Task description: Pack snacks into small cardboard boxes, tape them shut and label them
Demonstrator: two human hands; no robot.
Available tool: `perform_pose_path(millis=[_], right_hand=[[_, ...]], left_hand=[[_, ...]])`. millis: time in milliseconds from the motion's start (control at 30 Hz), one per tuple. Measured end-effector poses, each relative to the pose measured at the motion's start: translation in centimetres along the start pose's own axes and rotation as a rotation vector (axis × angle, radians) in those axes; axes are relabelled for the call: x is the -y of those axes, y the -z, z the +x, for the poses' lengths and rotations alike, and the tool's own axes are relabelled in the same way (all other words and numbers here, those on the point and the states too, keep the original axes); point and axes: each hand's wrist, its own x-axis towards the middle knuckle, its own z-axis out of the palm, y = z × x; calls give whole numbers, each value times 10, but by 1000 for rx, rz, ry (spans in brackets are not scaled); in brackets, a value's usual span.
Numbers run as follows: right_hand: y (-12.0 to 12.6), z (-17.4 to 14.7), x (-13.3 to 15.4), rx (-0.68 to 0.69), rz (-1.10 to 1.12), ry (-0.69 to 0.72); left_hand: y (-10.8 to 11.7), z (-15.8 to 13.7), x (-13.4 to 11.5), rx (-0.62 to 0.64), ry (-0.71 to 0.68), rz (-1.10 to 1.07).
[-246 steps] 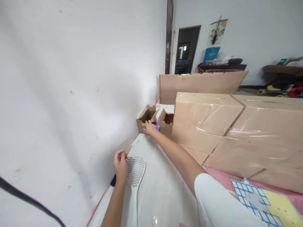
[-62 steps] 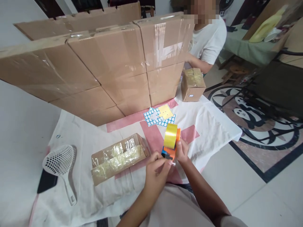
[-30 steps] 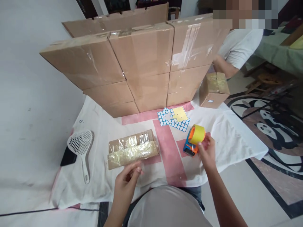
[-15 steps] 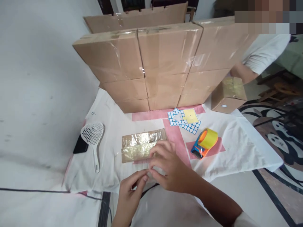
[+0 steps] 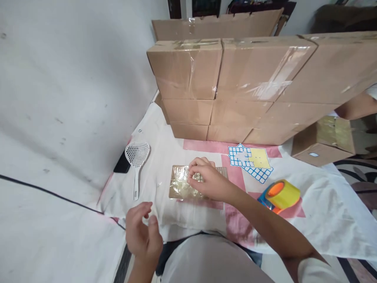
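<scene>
A flat piece of cardboard (image 5: pixel 180 184) wrapped in shiny clear tape lies on the cloth in front of me. My right hand (image 5: pixel 207 179) hovers over it, thumb and fingers curled toward each other as in a pinch; whatever they may hold is too small to make out. Lower and to the left, my left hand (image 5: pixel 143 230) is raised near the cloth's front edge, its fingers loosely bent and the thumb apart, with nothing seen in it. A tape dispenser (image 5: pixel 281 194) with a yellow roll stands to the right of my right forearm.
A wall of taped cardboard boxes (image 5: pixel 244 82) rises at the back of the cloth. A white skimmer (image 5: pixel 137 157) lies at left beside a black object (image 5: pixel 122 163). Blue-grid sticker sheets (image 5: pixel 250 159) lie right of centre. Another person's arm (image 5: pixel 357 105) is behind a small box (image 5: pixel 324 139).
My hands, together near the cardboard's front edge before, are now apart. The left has moved left and opened; the right is over the cardboard. The view has turned left.
</scene>
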Motion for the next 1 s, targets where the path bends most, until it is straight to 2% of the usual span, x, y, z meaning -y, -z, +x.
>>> perform_pose_path(millis=[33,67,100,133,200,267,367,467,533,600,733,800,867,1000], right_hand=[[-6,11,-4,-6,-54,-37],[-12,20,-9,-13,-115,-64],[-17,28,-14,-19,-178,-77],[-21,34,-20,-20,-241,-78],[-25,42,-31,-7,-348,-52],[-27,46,-38,23,-401,-34],[-30,49,-39,69,-421,-37],[-23,57,-38,-50,-549,-77],[-3,63,-50,-158,-626,-149],[34,60,-78,-186,-656,-253],[125,21,-162,-149,-701,-466],[155,-1,-202,-80,-695,-501],[167,-14,-234,14,-677,-493],[162,-15,-270,116,-655,-462]], left_hand=[[-6,5,-3,46,-195,15],[-13,8,-6,144,-344,40],[-20,11,-8,257,-432,72],[-29,11,-9,357,-461,100],[-43,7,-5,467,-416,119],[-51,-3,3,471,-357,104],[-53,-18,15,478,-345,113],[-51,-24,19,472,-348,126],[-50,-24,19,464,-347,122],[-50,-24,19,455,-345,119],[-51,-28,21,452,-352,113],[-53,-30,22,431,-360,102],[-57,-30,21,396,-366,96],[-65,-24,14,391,-370,96]])
